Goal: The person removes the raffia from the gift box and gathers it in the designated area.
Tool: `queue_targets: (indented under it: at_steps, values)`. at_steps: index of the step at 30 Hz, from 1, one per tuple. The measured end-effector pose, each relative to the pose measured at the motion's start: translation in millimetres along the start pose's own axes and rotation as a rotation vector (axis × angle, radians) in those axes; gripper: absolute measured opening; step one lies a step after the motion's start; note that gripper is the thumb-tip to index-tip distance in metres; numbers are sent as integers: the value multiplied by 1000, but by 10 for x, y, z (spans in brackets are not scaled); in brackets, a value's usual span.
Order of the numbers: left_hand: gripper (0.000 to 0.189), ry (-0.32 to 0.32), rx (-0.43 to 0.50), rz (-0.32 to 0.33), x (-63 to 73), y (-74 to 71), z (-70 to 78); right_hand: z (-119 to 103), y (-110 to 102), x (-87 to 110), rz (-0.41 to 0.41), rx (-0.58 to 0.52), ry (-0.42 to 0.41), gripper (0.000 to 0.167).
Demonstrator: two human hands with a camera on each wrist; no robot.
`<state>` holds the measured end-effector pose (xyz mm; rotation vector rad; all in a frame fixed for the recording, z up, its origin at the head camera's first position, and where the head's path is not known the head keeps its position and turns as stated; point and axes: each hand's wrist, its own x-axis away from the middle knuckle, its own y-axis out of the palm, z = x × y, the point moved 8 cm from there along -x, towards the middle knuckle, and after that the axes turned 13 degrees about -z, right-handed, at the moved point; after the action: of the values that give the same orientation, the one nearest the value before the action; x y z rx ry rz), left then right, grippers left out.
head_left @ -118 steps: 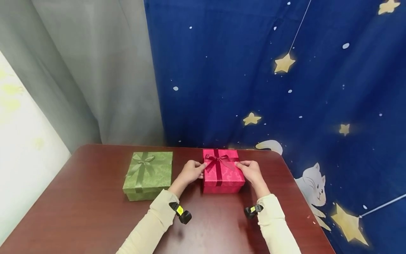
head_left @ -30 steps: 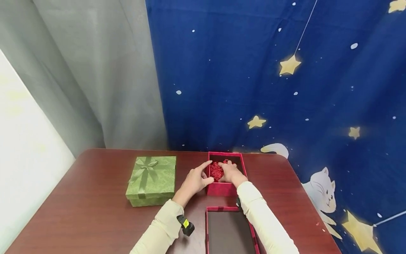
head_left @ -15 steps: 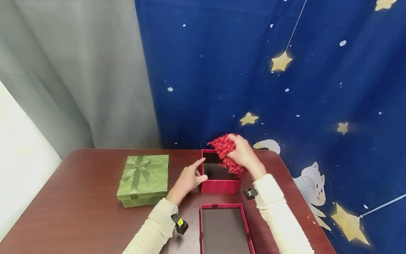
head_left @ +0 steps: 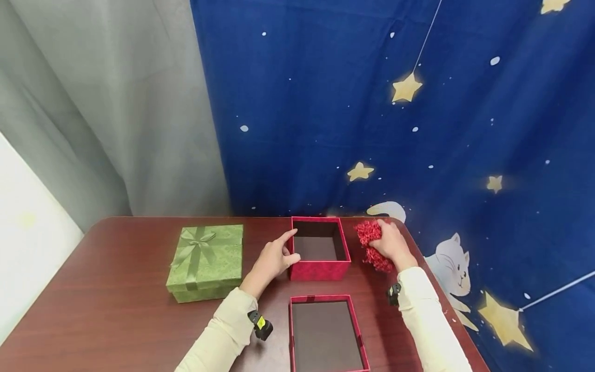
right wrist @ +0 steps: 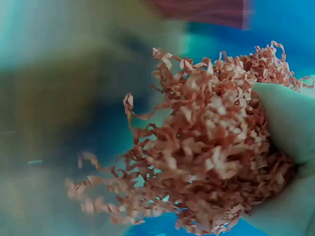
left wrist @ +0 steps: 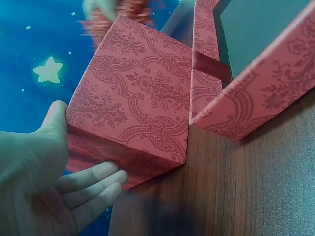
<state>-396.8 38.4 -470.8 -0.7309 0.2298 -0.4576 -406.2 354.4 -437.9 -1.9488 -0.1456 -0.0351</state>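
Note:
In the head view my right hand grips a wad of red crinkle-cut shredded paper over the table's right side. The right wrist view shows the curly strips bulging out between thumb and fingers. My left hand is at the left wall of the red gift box, which stands uncovered with a bare dark bottom. In the left wrist view its thumb and extended fingers lie along the patterned box side, curled round nothing.
The red box's lid lies inside-up in front of the box. A green gift box with a ribbon bow stands at the left on the brown table. Grey and blue curtains hang behind the table.
The red box has been opened and its lid laid in front. My right hand has lifted the shredded paper out and carried it right. My left hand has stayed beside the box.

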Motion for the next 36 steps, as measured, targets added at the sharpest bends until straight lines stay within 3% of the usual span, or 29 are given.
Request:
queue_targets:
  at_steps: [5,9,13,16,21,24,28,31,33,36]
  values:
    - [73,-16,-5,6,64,-39,-57,168,355,38,-122,11,109,80]
    - [73,-47,-21,7,100,-129,-112,31,377,28,-157,-36,126,91]
    - [70,-71,-68,34,120,-263,-80,-331,138,-4,-69,-90,53,83]
    - [64,-68,-93,109,219,-424,24,-701,-71,5,2,-127,-33,72]
    - [31,38,-110,275,564,-793,247,-1240,-211,114,83,-224,-153,60]
    - [21,70,-118,359,809,-1036,227,-1515,-125,173,91,-274,-217,56]
    - [20,30,-183,491,1130,-1371,-11,-1844,99,186,53,-309,-282,54]
    - [27,-80,-177,527,1301,-1574,-332,-2044,300,116,13,-357,-301,53]
    - [34,-186,-101,495,1371,-1641,-603,-2155,449,31,-22,-430,-294,51]
    - [45,-331,36,366,1379,-1603,-956,-2236,681,-92,-71,-554,-228,52]
